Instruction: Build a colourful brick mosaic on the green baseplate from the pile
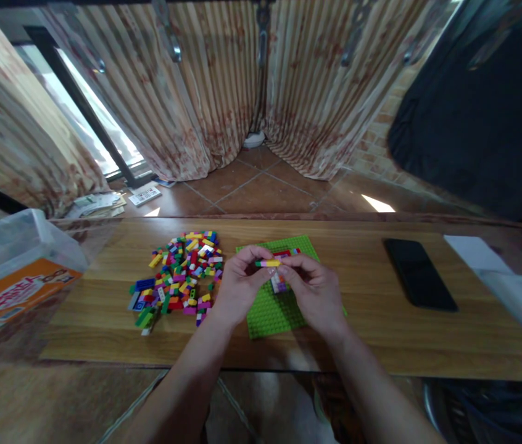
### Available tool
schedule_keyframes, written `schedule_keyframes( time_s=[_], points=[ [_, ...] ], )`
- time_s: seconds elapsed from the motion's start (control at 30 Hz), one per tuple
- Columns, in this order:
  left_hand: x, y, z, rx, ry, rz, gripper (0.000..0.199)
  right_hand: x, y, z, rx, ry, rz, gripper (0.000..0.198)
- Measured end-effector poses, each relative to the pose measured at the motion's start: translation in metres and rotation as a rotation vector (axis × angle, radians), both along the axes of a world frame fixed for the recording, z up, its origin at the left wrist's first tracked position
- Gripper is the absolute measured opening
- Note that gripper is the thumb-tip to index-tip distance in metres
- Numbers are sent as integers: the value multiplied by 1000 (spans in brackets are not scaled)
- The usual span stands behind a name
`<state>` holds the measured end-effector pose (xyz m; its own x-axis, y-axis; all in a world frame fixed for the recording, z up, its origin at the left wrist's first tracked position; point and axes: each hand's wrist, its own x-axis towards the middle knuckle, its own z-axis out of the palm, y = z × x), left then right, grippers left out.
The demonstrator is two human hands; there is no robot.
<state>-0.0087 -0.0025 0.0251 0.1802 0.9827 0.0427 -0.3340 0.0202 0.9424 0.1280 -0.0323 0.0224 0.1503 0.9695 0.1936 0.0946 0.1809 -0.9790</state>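
Observation:
Above a green studded baseplate (270, 320), my left hand (241, 280) and my right hand (317, 290) meet over a short row of toy bricks (268, 263) coloured green, pink and yellow. The left fingers pinch the green and pink end. At the yellow end, the right thumb and forefinger are closed on it. Below and partly behind the hands, a low brick structure (280, 285) in red, white and purple stands on the baseplate; much of it is hidden by my fingers.
A pile of loose coloured bricks (180, 280) lies left of the baseplate. Farther left stands a clear plastic box (11, 237) with an orange label. A black phone (419, 274) and white paper (478, 254) lie to the right on the wooden table (358, 345).

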Motion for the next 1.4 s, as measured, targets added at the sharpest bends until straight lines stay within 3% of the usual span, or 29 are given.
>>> schedule_keyframes(
  time_s=[0.17,0.27,0.5,0.7,0.97,1.4],
  points=[
    [-1,1,-2,-30,-55,-36,22,1,2,0,-70,131,22,14],
    [-2,2,0,-116,-115,-43,24,9,5,0,-91,97,33,16],
    [-14,11,1,-260,-94,189,27,40,9,-6,73,-450,-58,19],
    [-15,11,-2,-313,-34,188,27,41,12,-14,82,-709,-12,19],
    [-14,8,-2,-301,-6,157,26,34,15,-21,113,-814,-14,17],
    [-18,7,-1,-287,17,154,24,19,21,-21,41,-806,-165,14]
  ],
)
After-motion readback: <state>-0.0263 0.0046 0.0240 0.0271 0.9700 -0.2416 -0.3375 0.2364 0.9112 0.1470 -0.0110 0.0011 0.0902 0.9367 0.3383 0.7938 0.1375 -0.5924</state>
